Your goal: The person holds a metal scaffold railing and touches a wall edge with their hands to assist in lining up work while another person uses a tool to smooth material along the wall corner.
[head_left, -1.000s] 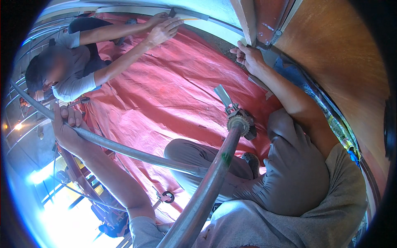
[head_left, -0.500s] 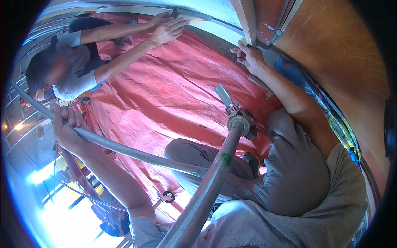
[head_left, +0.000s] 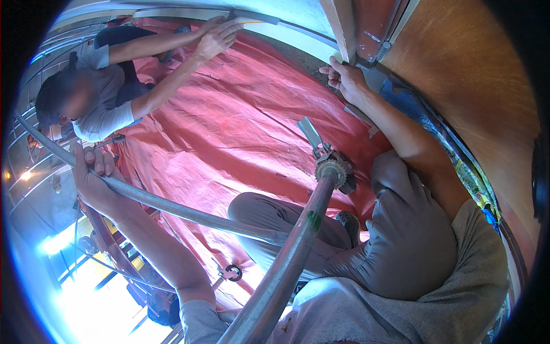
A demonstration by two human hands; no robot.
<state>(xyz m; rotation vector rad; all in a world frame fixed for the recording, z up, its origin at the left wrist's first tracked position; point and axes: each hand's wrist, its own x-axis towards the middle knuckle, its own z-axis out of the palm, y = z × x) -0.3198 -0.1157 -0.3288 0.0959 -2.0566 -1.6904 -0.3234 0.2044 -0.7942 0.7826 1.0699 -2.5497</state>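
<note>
My left hand (head_left: 94, 179) is wrapped around a bent grey metal pipe (head_left: 189, 215) at the left. My right hand (head_left: 350, 83) is at the foot of a pale wooden post (head_left: 339, 28), beside the end of a white strip (head_left: 303, 39) along the base of the wall. Its fingers are curled, with the fingertips close to the strip's end; what they hold, if anything, is too small to make out. At the far left, a co-worker (head_left: 103, 74) leans over the strip, one hand (head_left: 219, 41) holding a yellow pencil (head_left: 250, 23) against it.
A thick metal pole (head_left: 286, 258) with a clamp-like coupler (head_left: 331, 167) rises between my knees. Red sheeting (head_left: 229, 132) covers the floor in folds. A brown wooden panel (head_left: 470, 69) stands close on my right. Metal bars (head_left: 34, 172) line the left side.
The co-worker's hands and the pencil have shifted left along the strip. Both my hands stay where they were.
</note>
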